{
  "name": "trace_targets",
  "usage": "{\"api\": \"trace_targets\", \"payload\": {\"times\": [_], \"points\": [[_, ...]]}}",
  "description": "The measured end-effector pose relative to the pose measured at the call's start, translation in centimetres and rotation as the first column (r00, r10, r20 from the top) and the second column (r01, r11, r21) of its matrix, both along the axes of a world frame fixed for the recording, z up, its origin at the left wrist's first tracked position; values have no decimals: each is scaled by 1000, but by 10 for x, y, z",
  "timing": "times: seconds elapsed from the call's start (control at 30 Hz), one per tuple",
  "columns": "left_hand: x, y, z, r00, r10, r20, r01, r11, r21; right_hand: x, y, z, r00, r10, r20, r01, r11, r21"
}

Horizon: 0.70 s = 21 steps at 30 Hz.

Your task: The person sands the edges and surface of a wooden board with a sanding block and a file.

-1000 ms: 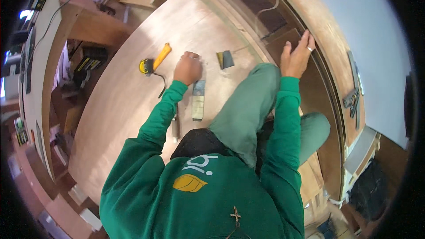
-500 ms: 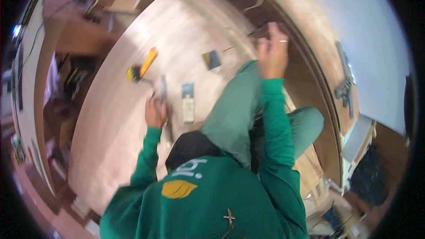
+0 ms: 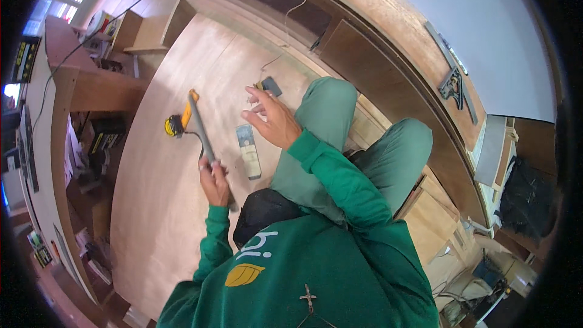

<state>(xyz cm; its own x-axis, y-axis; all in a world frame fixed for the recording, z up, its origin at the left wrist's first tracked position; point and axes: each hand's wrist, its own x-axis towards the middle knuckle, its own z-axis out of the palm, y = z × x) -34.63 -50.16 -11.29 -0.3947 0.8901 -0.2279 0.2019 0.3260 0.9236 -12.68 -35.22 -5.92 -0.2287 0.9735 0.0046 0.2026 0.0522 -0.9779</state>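
My left hand [image 3: 215,183] is closed around a long, narrow grey bar [image 3: 205,140], tilted over the pale wooden board [image 3: 152,206]. The bar's kind is unclear. My right hand [image 3: 276,123] hangs over the board with fingers apart, holding nothing. Just beyond its fingertips lies a small dark rectangular piece [image 3: 271,86]. Between my hands lies a flat oblong block [image 3: 249,153], grey at one end and cream along the rest. A yellow-and-black tape measure [image 3: 173,126] sits left of the bar, against a long yellow thing [image 3: 192,102] that the bar partly overlaps.
A combination square [image 3: 452,82] lies on the wooden ledge at right, beside a large pale panel [image 3: 486,24]. My bent legs [image 3: 328,109] border the board. An open wooden box [image 3: 152,33] stands at the far left. A thin cord [image 3: 297,7] hangs along the far right.
My right hand has come left and nearer, from the dark recess to above the board. The grey bar in my left hand now leans across beside the yellow thing. The view has turned somewhat.
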Motion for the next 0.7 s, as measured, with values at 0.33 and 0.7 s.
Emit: {"api": "trace_targets", "payload": {"times": [0.33,0.7], "points": [[112,92,48,835,-517,-190,547,739,393,55,32,80,819,-343,-460,338,936,-96],[-14,29,-65,214,-607,-765,716,630,-300,187,16,121,564,-509,-651,476,844,-248]]}}
